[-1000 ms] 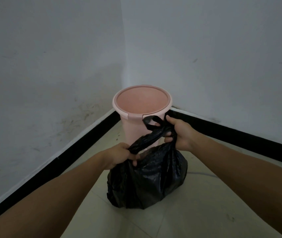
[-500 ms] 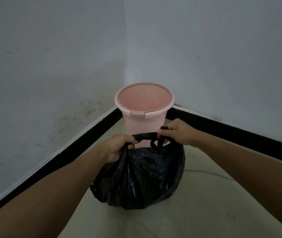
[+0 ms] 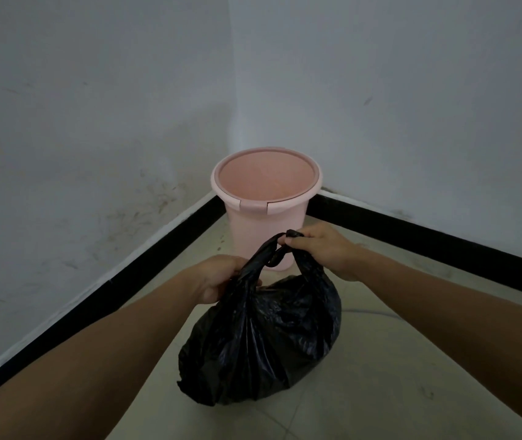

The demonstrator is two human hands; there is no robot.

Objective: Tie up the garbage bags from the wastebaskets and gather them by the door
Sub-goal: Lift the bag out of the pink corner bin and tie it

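Note:
A full black garbage bag (image 3: pixel 262 341) rests on the tiled floor in front of me. My left hand (image 3: pixel 218 277) grips one bunched side of the bag's top at the left. My right hand (image 3: pixel 320 249) pinches the bag's looped handle, pulled up and to the right. Behind the bag, in the room corner, stands a pink wastebasket (image 3: pixel 266 214), upright, with no liner inside.
Two grey-white walls meet behind the wastebasket, each with a black baseboard (image 3: pixel 145 268) along the floor. The floor (image 3: pixel 396 376) is pale tile. A thin pale cord or line (image 3: pixel 370 311) lies on the tiles to the right of the bag.
The bag's top was spread wide between both hands half a second ago. Now my right hand has lifted the handle higher and the top is gathered narrower.

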